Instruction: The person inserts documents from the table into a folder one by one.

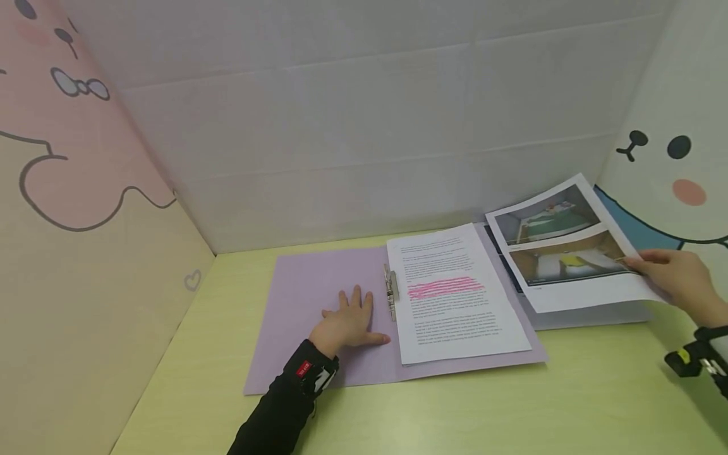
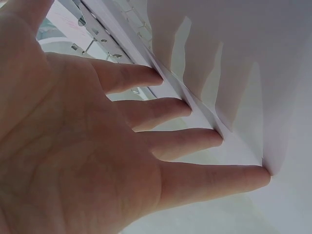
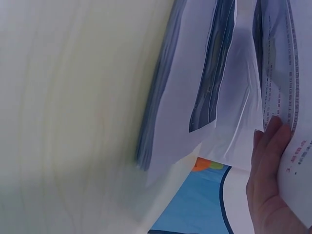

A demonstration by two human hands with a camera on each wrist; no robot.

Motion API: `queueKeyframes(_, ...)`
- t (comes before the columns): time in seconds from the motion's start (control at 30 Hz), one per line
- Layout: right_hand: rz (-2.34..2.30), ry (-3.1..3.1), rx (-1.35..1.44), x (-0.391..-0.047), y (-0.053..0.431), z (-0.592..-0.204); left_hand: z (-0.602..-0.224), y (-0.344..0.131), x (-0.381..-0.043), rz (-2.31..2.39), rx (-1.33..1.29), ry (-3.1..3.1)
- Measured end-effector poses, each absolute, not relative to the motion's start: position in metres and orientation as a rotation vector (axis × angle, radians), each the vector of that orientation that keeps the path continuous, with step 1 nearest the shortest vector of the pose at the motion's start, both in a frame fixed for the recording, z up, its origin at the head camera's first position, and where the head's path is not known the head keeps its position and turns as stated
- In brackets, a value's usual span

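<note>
A purple folder lies opened out on the table. My left hand rests on its left cover with spread, straight fingers, also seen in the left wrist view. A metal clip runs along the fold. Printed pages with pink highlighted lines lie on the folder's right side. My right hand pinches the right edge of a sheet with two printed photos, which is lifted and curved. Under it is a stack of papers; in the right wrist view the stack shows a dark picture.
The light yellow-green table meets a pale back wall. Side panels with cartoon drawings stand left and right. The photo sheet and stack lie near the right panel.
</note>
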State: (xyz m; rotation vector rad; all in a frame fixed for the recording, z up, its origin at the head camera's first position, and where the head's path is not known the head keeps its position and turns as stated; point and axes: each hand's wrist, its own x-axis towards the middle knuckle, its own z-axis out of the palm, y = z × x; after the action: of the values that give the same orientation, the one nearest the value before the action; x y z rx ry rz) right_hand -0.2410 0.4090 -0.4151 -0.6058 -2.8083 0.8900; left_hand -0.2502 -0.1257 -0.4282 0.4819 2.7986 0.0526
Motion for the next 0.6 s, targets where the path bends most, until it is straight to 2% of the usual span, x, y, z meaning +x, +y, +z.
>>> queueKeyframes(0.6, 0.851, -2.832, -0.417, -0.239, 0.378, -0.402, -0.426, -0.127, -0.248, 0.056, 0.484, 2.798)
